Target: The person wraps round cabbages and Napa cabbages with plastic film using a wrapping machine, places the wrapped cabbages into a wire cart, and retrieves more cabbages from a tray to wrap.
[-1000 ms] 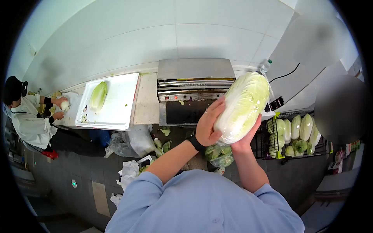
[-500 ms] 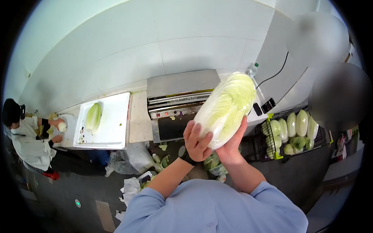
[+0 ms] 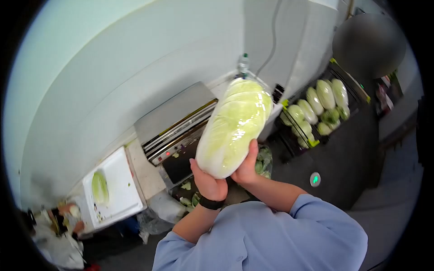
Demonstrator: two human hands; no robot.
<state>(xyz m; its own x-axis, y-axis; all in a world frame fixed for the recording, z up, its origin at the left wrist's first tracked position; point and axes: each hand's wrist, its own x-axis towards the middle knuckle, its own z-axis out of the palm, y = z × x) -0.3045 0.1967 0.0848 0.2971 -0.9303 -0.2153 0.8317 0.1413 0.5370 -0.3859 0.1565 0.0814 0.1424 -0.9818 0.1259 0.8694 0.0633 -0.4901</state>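
Observation:
A large napa cabbage, covered in shiny clear film, is held up in front of me, tilted with its leafy top away from me. My left hand, with a dark band at the wrist, grips its lower left side. On the lower right side, my right hand is closed around it too. Behind the cabbage stands a film wrapping machine with a metal top, rollers, a lit red switch and a dark plate, which the cabbage partly hides.
A black cart of wrapped cabbages stands to the right. On the left, a white tray holds another napa cabbage. A co-worker works beyond it. A bottle stands in the corner; bagged leaves lie below.
My view has turned to the right, towards the cart. Both hands still hold the cabbage, which has swung right with me, away from the wrapping machine.

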